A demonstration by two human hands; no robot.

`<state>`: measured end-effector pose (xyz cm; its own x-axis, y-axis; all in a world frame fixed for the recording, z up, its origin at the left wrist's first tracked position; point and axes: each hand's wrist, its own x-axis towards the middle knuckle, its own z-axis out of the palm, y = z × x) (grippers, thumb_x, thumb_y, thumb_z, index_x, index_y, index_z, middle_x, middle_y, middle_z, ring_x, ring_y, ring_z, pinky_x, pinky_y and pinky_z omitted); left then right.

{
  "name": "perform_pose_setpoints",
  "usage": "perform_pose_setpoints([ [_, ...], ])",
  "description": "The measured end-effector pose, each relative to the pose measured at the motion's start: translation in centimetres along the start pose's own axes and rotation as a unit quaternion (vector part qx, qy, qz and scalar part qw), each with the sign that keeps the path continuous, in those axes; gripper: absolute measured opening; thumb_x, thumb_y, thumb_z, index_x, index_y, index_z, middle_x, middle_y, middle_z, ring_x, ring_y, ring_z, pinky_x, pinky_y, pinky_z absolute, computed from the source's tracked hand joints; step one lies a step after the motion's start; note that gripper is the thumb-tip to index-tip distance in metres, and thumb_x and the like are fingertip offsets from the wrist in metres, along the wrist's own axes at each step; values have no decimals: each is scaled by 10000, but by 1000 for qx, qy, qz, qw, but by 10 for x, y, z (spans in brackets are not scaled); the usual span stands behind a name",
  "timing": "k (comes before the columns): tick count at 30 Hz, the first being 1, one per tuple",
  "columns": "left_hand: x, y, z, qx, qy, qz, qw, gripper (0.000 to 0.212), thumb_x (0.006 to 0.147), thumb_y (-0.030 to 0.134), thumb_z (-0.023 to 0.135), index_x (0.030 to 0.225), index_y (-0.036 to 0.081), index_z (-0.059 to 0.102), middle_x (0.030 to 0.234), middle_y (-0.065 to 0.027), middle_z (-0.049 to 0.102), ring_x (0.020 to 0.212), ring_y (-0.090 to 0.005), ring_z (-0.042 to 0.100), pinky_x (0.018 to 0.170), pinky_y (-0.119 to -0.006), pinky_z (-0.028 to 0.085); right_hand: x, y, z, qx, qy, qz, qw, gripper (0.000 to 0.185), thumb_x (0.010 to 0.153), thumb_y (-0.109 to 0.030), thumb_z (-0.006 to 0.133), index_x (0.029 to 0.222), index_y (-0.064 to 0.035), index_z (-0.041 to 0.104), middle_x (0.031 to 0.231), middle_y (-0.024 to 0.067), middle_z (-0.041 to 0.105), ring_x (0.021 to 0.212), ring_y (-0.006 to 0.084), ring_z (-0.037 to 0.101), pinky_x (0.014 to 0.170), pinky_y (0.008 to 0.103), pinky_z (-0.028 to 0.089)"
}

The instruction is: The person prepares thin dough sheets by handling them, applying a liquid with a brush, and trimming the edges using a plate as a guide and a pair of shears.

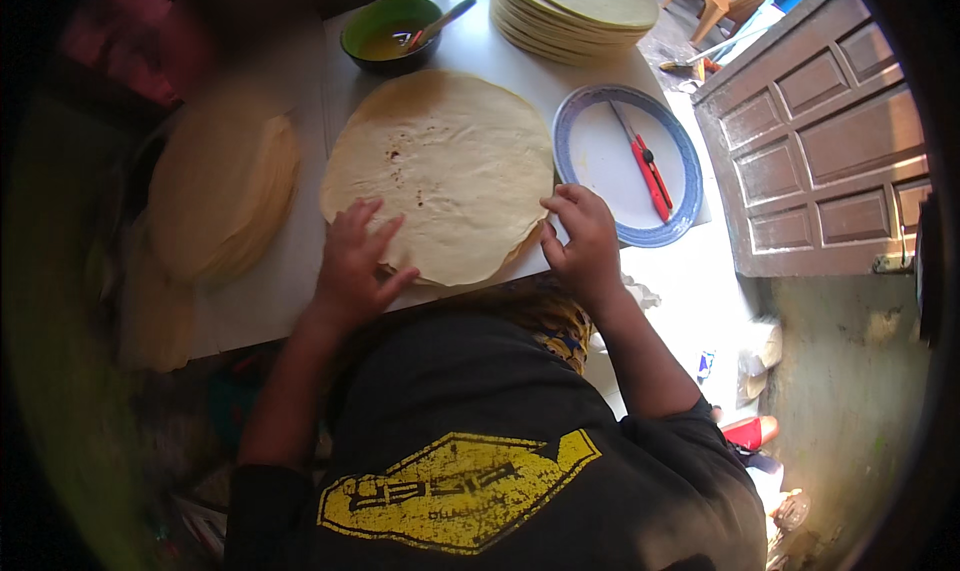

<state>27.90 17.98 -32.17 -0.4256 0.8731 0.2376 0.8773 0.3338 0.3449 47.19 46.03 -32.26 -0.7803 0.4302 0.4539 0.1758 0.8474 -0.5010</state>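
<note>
A thin round flatbread sheet [450, 173] with small browned spots lies before me, apparently atop other sheets whose edges show at the lower right. My left hand [360, 259] is at its lower left edge, fingers spread and slightly blurred. At the right edge, my right hand [581, 237] has its thumb and fingertips curled around the sheet's rim. Just beyond that hand is a white plate with a blue rim [685, 132]. On the plate rest a red-handled box cutter [651, 177] and a slim blade-like piece [621, 120].
A green bowl [352, 34] of yellowish liquid holds a brush-like utensil [448, 21]. Stacks of round sheets stand at the back [577, 8] and left [217, 196] of the white table [259, 319]. To the right are a brown panelled door [810, 135] and an orange-brown plastic chair [705, 0].
</note>
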Motion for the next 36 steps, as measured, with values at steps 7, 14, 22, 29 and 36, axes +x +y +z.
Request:
perform_pose_setpoints([
  [7,59,51,32,-12,-117,101,988,873,817,545,783,1536,156,477,1615,-224,357,1516,-458,288,1240,-593,205,-18,35,-18,-159,42,-2,986,235,786,-120,753,1013,-126,692,1013,46,618,1010,266,597,920,446,414],
  [14,61,63,63,7,-113,105,988,794,896,514,704,1546,133,451,1623,-243,342,1526,-467,267,1240,-603,191,-27,59,-30,-152,59,-52,985,153,764,-86,742,902,-107,680,834,25,628,857,244,613,848,417,424],
  [22,60,67,56,-18,-106,114,988,762,910,493,705,1523,106,470,1610,-229,370,1529,-446,280,1238,-594,209,-28,51,-33,-135,62,-51,988,211,754,-102,755,955,-91,692,918,51,655,927,278,616,874,418,429],
  [29,25,42,40,-115,-81,173,975,662,868,405,788,1396,66,578,1515,-217,502,1443,-453,430,1176,-596,345,-8,4,16,4,-3,-94,996,330,764,-142,755,1087,-98,709,1141,122,648,1050,340,618,936,473,459],
  [36,-9,15,9,-104,14,78,991,573,748,175,865,1266,34,663,1357,-193,633,1335,-431,549,1111,-538,448,36,-14,61,-84,-173,-63,979,693,947,-479,651,1520,-127,483,1631,249,327,1516,449,287,1243,531,234],
])
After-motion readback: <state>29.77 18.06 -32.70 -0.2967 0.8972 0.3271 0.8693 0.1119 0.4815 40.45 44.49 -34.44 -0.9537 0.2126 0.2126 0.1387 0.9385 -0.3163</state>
